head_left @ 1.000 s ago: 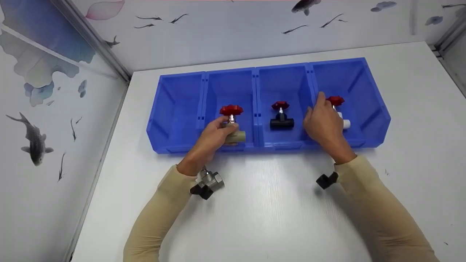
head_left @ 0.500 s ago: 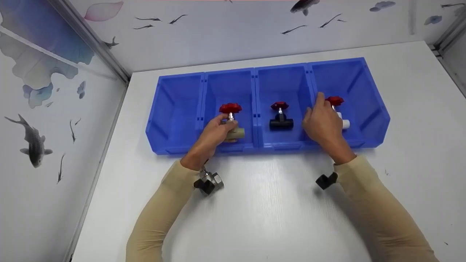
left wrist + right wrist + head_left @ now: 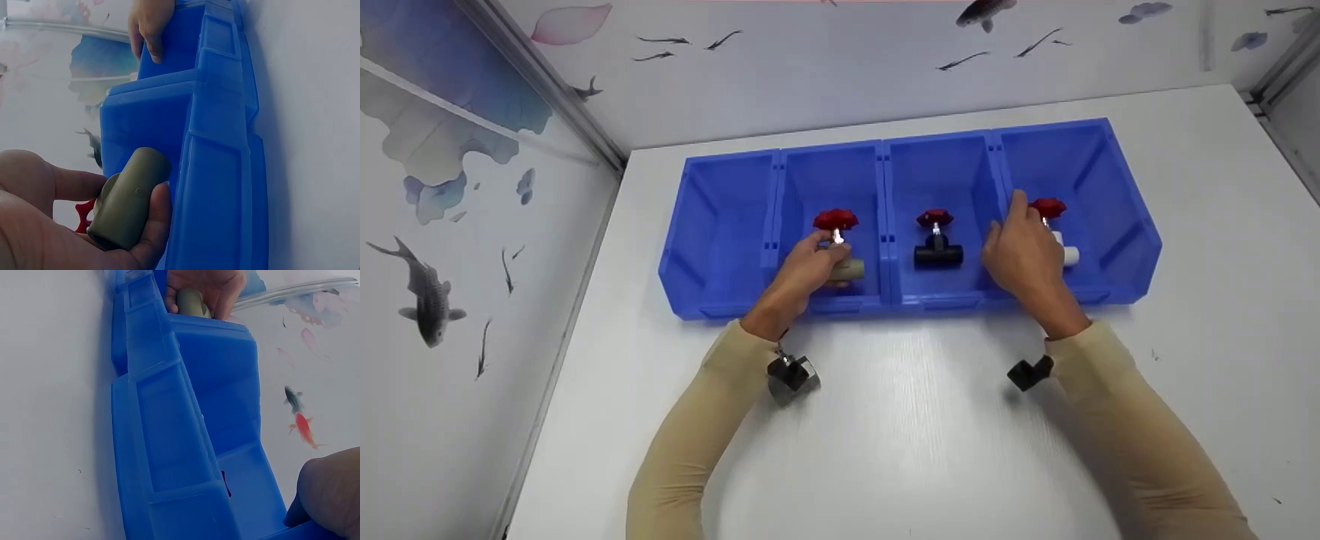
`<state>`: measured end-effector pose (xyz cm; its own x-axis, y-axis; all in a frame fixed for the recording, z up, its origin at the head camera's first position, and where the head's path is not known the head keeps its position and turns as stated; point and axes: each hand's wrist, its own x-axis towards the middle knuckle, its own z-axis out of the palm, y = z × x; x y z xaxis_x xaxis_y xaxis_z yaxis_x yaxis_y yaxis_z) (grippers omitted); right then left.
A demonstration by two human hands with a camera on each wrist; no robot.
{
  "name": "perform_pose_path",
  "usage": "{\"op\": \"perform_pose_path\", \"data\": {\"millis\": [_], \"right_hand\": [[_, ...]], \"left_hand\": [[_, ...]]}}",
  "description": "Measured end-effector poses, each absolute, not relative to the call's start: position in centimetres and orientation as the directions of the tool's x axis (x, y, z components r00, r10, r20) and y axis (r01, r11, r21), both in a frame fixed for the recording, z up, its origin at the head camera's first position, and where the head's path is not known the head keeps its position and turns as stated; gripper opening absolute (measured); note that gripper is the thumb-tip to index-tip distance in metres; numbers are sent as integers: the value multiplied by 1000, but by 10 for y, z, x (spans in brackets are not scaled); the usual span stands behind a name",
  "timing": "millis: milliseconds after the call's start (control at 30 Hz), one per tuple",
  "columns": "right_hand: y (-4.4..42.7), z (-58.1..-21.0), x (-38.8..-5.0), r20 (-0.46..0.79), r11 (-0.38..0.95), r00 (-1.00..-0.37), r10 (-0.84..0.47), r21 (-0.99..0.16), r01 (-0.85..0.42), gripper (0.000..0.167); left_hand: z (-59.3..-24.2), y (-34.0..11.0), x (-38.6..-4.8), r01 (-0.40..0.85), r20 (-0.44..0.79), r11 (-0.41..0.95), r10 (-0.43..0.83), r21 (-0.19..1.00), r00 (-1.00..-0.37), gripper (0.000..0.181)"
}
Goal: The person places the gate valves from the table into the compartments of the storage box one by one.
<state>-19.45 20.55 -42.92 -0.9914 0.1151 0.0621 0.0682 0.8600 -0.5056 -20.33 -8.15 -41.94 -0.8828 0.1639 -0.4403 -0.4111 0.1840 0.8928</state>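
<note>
In the head view, the left hand pinches an olive-beige valve by its neck, below its red handwheel, over the second bin from the left. The left wrist view shows the valve's tubular body between thumb and fingers. The right hand grips the wall between the third and fourth bins, its thumb on the third bin's side. A black valve with a red wheel stands in the third bin. Partly behind the right hand, a white valve with a red wheel is in the fourth.
Four blue bins stand joined in a row on the white table. A silver metal fitting lies on the table near the left wrist, partly behind a black wrist device. Printed walls enclose the table's back and left.
The left hand and the olive-beige valve have moved slightly away from the person, deeper over the second bin. The right hand has stayed on the wall between the bins.
</note>
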Motion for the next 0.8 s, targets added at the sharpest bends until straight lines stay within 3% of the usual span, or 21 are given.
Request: {"op": "perform_pose_path", "data": {"millis": [467, 800], "right_hand": [[206, -429, -195, 50, 851, -992, 119, -519, 76, 54], [205, -430, -195, 68, 850, -990, 126, -521, 73, 55]], "left_hand": [[-422, -76, -218, -429, -462, 219, 130, 876, -877, 46], [-427, -73, -226, -456, -485, 200, 128, 867, -865, 37]]}}
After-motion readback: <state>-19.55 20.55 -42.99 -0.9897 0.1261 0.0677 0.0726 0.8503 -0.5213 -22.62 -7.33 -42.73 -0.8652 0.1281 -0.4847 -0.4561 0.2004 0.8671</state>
